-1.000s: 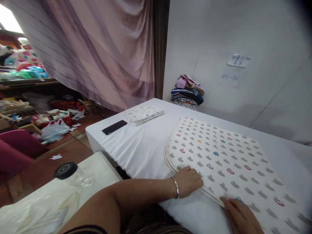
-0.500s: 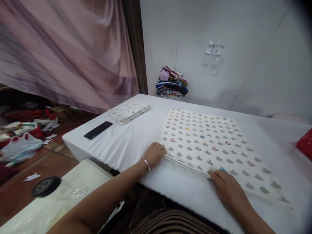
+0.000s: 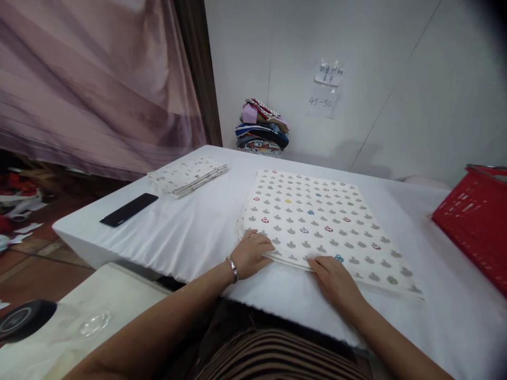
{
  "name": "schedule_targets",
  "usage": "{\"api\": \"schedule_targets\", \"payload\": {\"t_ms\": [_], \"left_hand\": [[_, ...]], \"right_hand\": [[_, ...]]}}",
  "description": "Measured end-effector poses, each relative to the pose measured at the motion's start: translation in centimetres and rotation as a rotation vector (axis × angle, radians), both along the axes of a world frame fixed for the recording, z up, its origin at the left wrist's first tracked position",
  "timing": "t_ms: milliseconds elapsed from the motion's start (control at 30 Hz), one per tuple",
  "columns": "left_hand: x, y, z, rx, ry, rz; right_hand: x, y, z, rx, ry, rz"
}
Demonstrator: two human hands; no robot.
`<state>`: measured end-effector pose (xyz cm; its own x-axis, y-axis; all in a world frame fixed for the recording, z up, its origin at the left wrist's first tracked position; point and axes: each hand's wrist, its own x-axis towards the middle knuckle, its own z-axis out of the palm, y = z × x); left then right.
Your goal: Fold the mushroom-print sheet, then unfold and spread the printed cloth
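Observation:
A white cloth [image 3: 301, 216] printed with grey mushroom-like shapes and a few coloured ones lies spread in layers on the white-covered table [image 3: 190, 227]. At its near left corner, my left hand [image 3: 251, 255], with a silver bracelet at the wrist, has its fingers closed over the front edge. Farther right along that same edge, my right hand [image 3: 336, 282] grips the cloth between thumb and fingers. The undersides of both hands are hidden.
A folded patterned cloth [image 3: 186, 174] and a black phone [image 3: 130, 209] lie on the left. Folded fabrics [image 3: 263, 129] are stacked by the wall. A red basket [image 3: 475, 221] stands at the right. Beside the table is a lower white surface [image 3: 119, 295] with a black-topped item [image 3: 27, 319].
The view has swung right, bringing more of the red basket in. My right hand has shifted left along the cloth's front edge, closer to my left hand. The cloth's left corner now bulges slightly.

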<state>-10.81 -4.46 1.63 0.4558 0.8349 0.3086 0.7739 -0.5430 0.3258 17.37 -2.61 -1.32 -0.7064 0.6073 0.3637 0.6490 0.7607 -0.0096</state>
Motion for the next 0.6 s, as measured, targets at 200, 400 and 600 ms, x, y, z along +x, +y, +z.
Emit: {"api": "schedule_targets", "payload": {"t_ms": [200,400,600], "left_hand": [[0.7,1.0,-0.2,-0.015,0.037,-0.059],[1.0,1.0,-0.1,-0.031,0.048,-0.052],[1.4,1.0,0.2,0.005,0.063,-0.046]], "right_hand": [[-2.5,0.0,1.2,-0.111,0.016,0.022],[-4.1,0.5,2.2,-0.243,0.084,0.035],[-4.2,0.7,2.0,-0.29,0.156,0.044]]}}
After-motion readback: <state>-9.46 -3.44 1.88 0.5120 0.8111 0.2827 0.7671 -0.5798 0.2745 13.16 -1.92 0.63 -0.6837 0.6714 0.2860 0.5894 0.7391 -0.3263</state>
